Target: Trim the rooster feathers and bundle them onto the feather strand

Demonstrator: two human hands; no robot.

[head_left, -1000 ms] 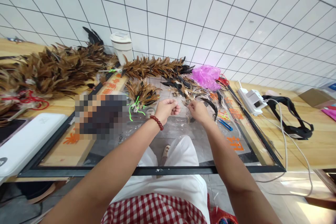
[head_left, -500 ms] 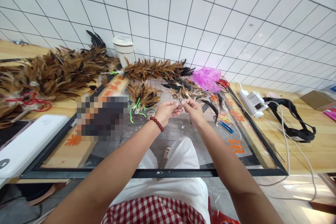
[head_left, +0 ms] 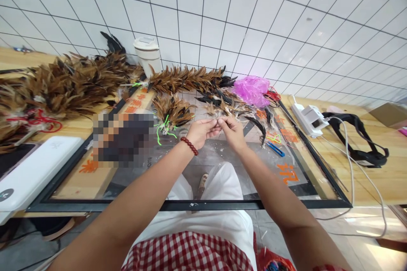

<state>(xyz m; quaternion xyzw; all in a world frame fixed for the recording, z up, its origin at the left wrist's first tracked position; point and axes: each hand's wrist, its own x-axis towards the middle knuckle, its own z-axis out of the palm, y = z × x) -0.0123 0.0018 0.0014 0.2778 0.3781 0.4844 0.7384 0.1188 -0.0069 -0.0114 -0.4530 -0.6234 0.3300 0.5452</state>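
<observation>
My left hand (head_left: 201, 132), with a dark red bead bracelet (head_left: 189, 146) on its wrist, pinches with thumb and fingers. Right beside it, my right hand (head_left: 232, 132) is closed too, and the fingertips of both meet over the glass. Whatever they pinch is too small to make out. Just beyond them lies a loose pile of black and brown feathers (head_left: 227, 105). A bundle of brown feathers (head_left: 171, 111) tied with green string (head_left: 165, 129) sits to the left of my hands. A blue utility knife (head_left: 275, 149) rests to the right.
The black-framed glass panel (head_left: 203, 205) lies across the wooden table (head_left: 359, 186). Along the back are a long feather duster (head_left: 187, 79), a white cup (head_left: 148, 55) and a pink plastic bag (head_left: 252, 90). More feather dusters (head_left: 70, 84) fill the left; a power strip (head_left: 307, 118) and black strap (head_left: 356, 139) lie right.
Both hands stay together at nearly the same spot, and the right fingers have closed in a little nearer the left. The view has shifted slightly.
</observation>
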